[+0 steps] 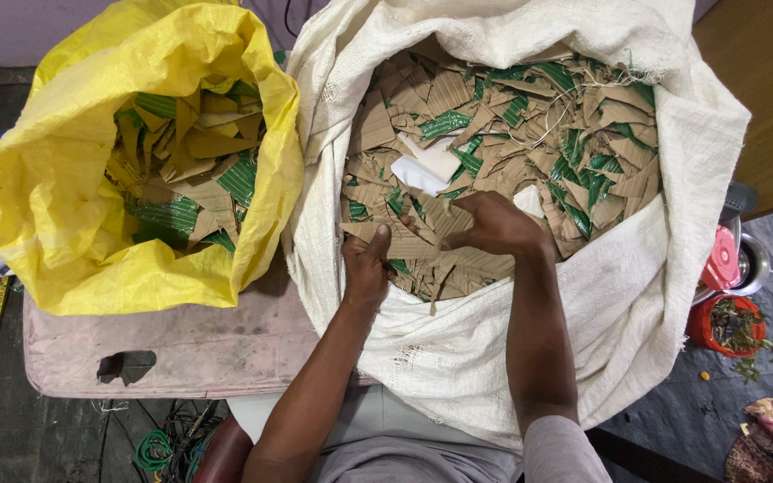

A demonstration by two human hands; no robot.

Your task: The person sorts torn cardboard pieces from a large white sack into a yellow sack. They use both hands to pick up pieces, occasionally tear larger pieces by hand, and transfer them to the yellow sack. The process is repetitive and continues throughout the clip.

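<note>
**Card scraps sorted in white sack**

Brown and green card scraps [494,134], seemingly light, stiff and best pinched at an edge, are heaped in the white sack [637,268]. One scrap is clamped under the left hand [367,266] thumb; the right hand [494,224] fingers are curled down into scraps, grip unclear. Both forearms are angled inward.

White sack [458,358] mouth stands wide open, access from above unobstructed. Yellow sack [55,179] touches its left rim; red containers [726,295] crowd the right.
</note>
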